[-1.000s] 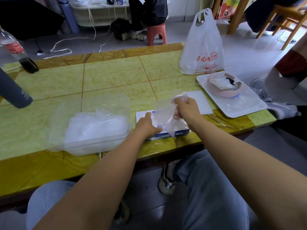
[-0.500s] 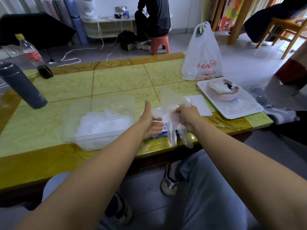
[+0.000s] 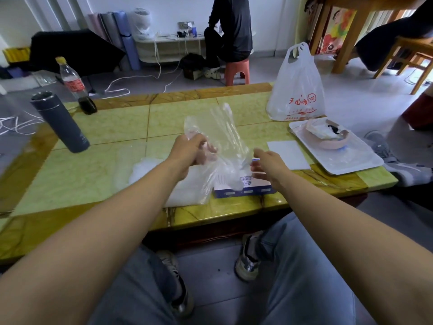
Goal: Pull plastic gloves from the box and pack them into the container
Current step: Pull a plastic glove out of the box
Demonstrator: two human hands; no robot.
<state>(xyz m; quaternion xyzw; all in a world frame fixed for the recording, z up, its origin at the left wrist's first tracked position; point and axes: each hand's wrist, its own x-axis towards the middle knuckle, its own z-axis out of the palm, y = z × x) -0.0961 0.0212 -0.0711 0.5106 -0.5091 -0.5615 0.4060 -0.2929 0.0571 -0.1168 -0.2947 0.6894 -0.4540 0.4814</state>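
Since half a second ago the glove (image 3: 222, 137) has been handed over: it is now gripped in the curled fingers of the left hand (image 3: 194, 152) and held up above the counter (image 3: 112, 127), its lower end hanging in front of the box (image 3: 248, 187). The right hand (image 3: 269, 164) is left open, fingers relaxed, nothing held. The pull is judged done; the carry to the container (image 3: 180, 195), just left of the box, remains. Both are set close to the near edge; the flask (image 3: 61, 123) and tray (image 3: 346, 160) are well apart.
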